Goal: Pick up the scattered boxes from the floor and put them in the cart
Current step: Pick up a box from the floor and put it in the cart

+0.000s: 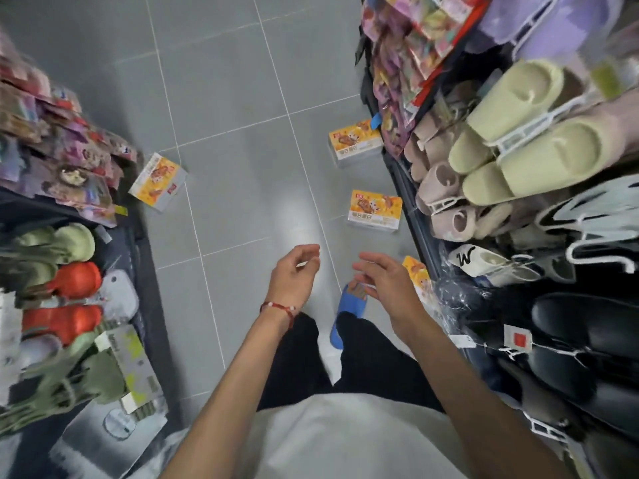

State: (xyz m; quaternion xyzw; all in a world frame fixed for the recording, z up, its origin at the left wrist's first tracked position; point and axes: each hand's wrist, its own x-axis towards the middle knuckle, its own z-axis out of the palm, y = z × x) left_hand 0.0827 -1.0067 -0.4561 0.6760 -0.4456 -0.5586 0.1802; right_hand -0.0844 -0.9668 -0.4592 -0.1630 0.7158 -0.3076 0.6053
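Several orange-and-yellow boxes lie on the grey tiled floor. One box point(158, 181) leans by the left shelf. A second box point(355, 142) sits far right by the right shelf, and a third box point(375, 210) lies nearer. A fourth box point(417, 275) is partly hidden behind my right hand, at the foot of the right shelf. My left hand point(295, 271) hangs in the air with loosely curled fingers and holds nothing. My right hand point(387, 281) is also empty, fingers relaxed, just left of the fourth box. No cart is in view.
A narrow aisle runs between a left shelf point(145, 271) of slippers and snack packets and a right shelf point(408, 188) with hanging slippers. My blue slipper point(347, 314) and dark trousers show below my hands.
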